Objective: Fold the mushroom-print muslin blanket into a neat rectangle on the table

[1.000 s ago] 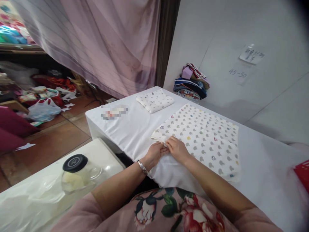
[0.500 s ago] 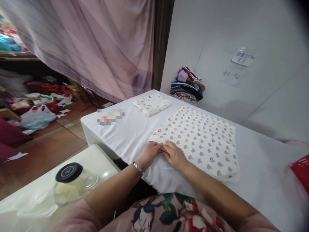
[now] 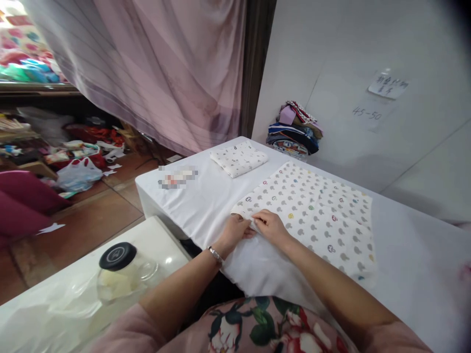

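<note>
A white cloth with grey and coloured prints lies flat on the white-covered table. At its near left corner, my left hand has its fingers closed on the cloth edge, the thumb on top. My right hand sits just to the right, pinching the same edge near the corner. The two hands are almost touching. A silver bracelet is on my left wrist. Further back, a folded white cloth with small dark prints rests near the table's far corner.
A blurred-out item lies at the table's left. A lower white surface holds a clear jar with a black lid. Folded clothes are stacked by the wall, beside a pink curtain. Bags lie on the floor.
The view has turned slightly left, so things appear further right. My hands have shifted a little at the cloth's corner, and the left fingers show more below it.
</note>
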Available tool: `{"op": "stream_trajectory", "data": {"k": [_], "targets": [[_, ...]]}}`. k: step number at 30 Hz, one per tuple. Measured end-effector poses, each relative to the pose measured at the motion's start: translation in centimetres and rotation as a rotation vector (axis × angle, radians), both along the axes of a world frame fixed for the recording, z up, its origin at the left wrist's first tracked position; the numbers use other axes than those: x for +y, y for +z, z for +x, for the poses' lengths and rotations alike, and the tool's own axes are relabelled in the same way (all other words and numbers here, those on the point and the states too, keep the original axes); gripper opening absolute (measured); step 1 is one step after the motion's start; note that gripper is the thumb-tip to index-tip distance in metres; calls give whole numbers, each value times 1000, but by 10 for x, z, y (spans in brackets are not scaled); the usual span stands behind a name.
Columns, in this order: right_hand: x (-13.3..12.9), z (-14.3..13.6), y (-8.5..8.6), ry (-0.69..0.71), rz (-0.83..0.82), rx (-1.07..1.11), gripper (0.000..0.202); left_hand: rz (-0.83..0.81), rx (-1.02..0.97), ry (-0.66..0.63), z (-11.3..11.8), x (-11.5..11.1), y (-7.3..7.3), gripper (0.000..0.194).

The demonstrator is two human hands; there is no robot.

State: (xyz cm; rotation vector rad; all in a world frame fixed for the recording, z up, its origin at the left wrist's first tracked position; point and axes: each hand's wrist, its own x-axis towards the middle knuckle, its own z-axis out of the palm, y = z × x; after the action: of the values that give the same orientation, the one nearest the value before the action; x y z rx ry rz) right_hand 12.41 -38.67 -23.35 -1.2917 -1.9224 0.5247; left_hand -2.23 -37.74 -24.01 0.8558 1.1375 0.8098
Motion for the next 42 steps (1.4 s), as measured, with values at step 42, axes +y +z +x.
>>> {"op": "stream_trajectory", "data": {"k": [42], "targets": [[-7, -23, -29, -12, 135, -299, 34, 320, 193, 67, -55, 40, -4, 32]]}}
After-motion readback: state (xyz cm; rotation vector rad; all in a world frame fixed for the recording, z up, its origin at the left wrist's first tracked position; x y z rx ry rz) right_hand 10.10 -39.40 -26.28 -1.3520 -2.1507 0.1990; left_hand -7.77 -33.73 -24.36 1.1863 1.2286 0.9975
